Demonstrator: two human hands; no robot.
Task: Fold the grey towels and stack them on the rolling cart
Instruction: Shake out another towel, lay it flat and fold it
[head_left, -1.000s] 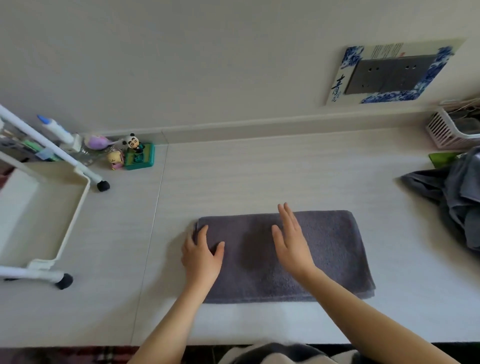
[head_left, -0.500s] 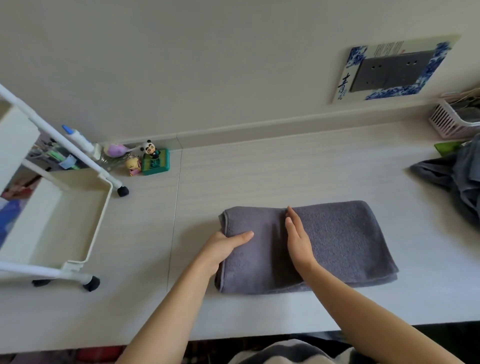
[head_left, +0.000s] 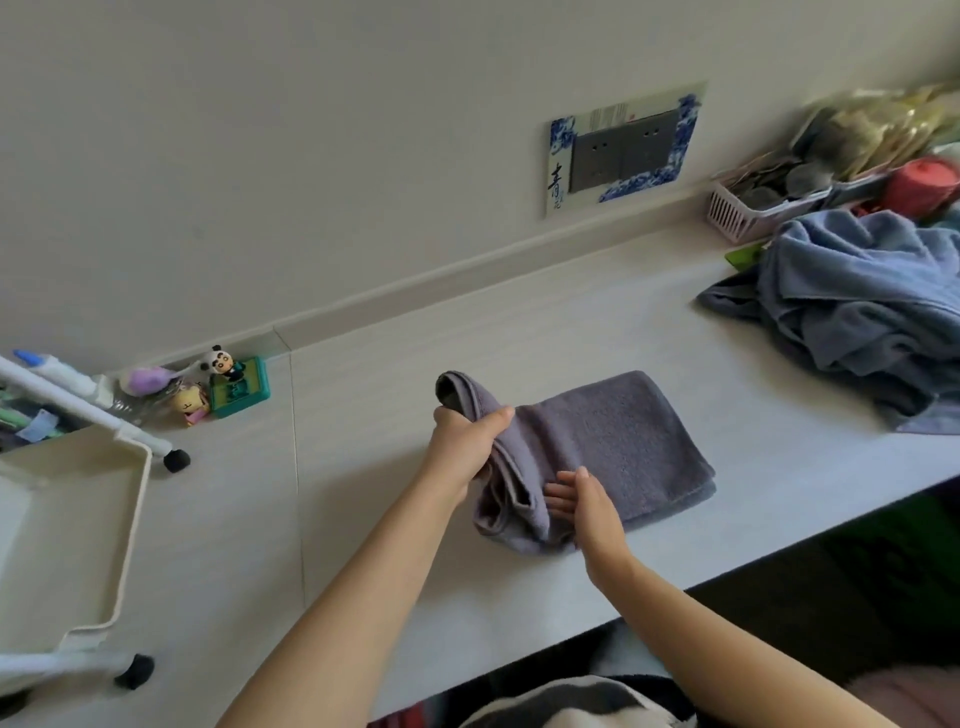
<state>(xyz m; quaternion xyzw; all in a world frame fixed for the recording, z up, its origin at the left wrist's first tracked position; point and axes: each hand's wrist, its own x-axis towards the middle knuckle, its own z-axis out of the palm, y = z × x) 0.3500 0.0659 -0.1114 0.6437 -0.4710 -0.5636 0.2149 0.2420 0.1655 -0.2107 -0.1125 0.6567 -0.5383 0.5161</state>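
Grey towel (head_left: 613, 436) lies mid-countertop, folded into a strip, long axis running left-right with a slight tilt, far-left to near-right. Its left end is lifted off the surface and curls over toward the right; the right part lies flat. Left hand (head_left: 465, 441) grips that raised left end, fingers and thumb curled round the bunched cloth. Right hand (head_left: 584, 506) has straight fingers (head_left: 558, 493) laid flat on the towel at the fold line, tips partly tucked under the lifted flap, so the fingertips are hidden.

Pale wood-grain countertop (head_left: 363, 519), seam running front to back at left. Plain off-white wall behind, with a grey socket plate (head_left: 623, 150) in a blue-and-white patterned surround. White rolling cart (head_left: 130, 519) lies tipped at the left edge, black castors showing, mostly cut off by the frame. Small figurines (head_left: 228, 384) sit by the wall near the cart. A heap of unfolded towels (head_left: 857, 306), blue-grey, sits far right, well apart from the folded one and cut off at the edge. Pink basket (head_left: 737, 213) behind the heap; contents blurred, can't identify.
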